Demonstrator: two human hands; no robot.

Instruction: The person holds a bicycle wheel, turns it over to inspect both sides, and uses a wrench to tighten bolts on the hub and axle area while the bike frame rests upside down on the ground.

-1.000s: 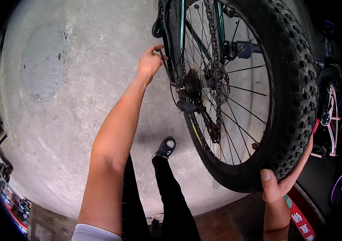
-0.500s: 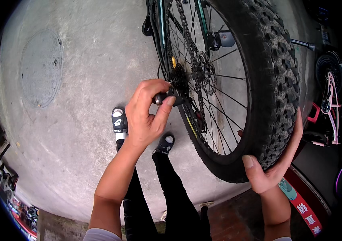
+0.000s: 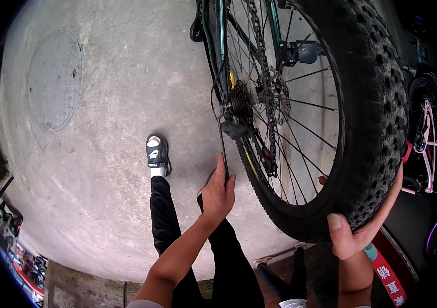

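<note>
A bicycle's rear wheel with a wide knobbly tyre (image 3: 377,118) fills the right side. My right hand (image 3: 349,238) is wrapped round the tyre's near end, thumb on the sidewall; a fingertip shows behind the spokes. Below the rear derailleur (image 3: 235,129), my left hand (image 3: 218,197) is closed with the index finger stretched along a thin dark rod (image 3: 224,149). The rod reaches up toward the derailleur; its exact kind is unclear. Above lie the cassette (image 3: 241,97) and the chain (image 3: 257,31). A disc rotor (image 3: 282,100) sits at the hub.
My sandalled foot (image 3: 156,151) is on the concrete floor (image 3: 110,169), left of the wheel. A round manhole cover (image 3: 55,79) lies at far left. A pink bicycle frame (image 3: 425,143) stands at the right, near a red banner (image 3: 387,272). Another person's legs (image 3: 282,277) show at the bottom.
My left hand has dropped away from the derailleur, where it gripped a dark rounded piece. The bicycle appears slightly farther right. My right hand keeps its hold on the tyre.
</note>
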